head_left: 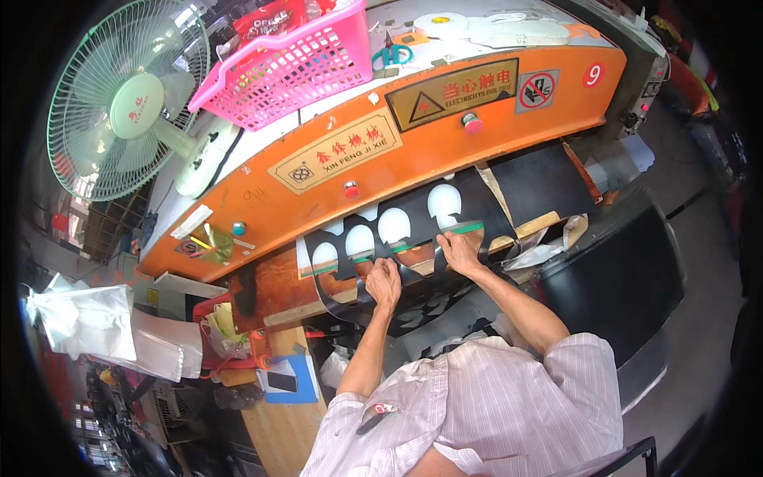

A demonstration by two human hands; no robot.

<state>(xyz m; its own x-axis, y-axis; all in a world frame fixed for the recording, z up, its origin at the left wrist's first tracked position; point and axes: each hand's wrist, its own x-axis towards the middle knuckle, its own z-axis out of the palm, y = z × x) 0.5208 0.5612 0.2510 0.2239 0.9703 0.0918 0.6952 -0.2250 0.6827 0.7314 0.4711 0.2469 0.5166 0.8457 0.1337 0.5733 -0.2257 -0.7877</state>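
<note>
A black sheet (pixel 409 256) with a row of rounded cut-outs lies across the bed of an orange press machine and droops over its front edge. Through the holes show a white surface (pixel 443 200), a thin green edge and brown wood. My left hand (pixel 383 282) is closed on a strip of the sheet between two cut-outs; its fingertips are partly hidden. Farther right, my right hand (pixel 461 250) grips the sheet beside the rightmost hole, fingers bent. Black strips hang in loops below both hands.
The orange machine front (pixel 318 171) carries red buttons. On top stand a green fan (pixel 137 107), a pink basket (pixel 290 71), scissors (pixel 392 54) and a white roll (pixel 442 25). A blue clipboard (pixel 288 378) with a phone lies at lower left. A large black panel (pixel 616 278) stands right.
</note>
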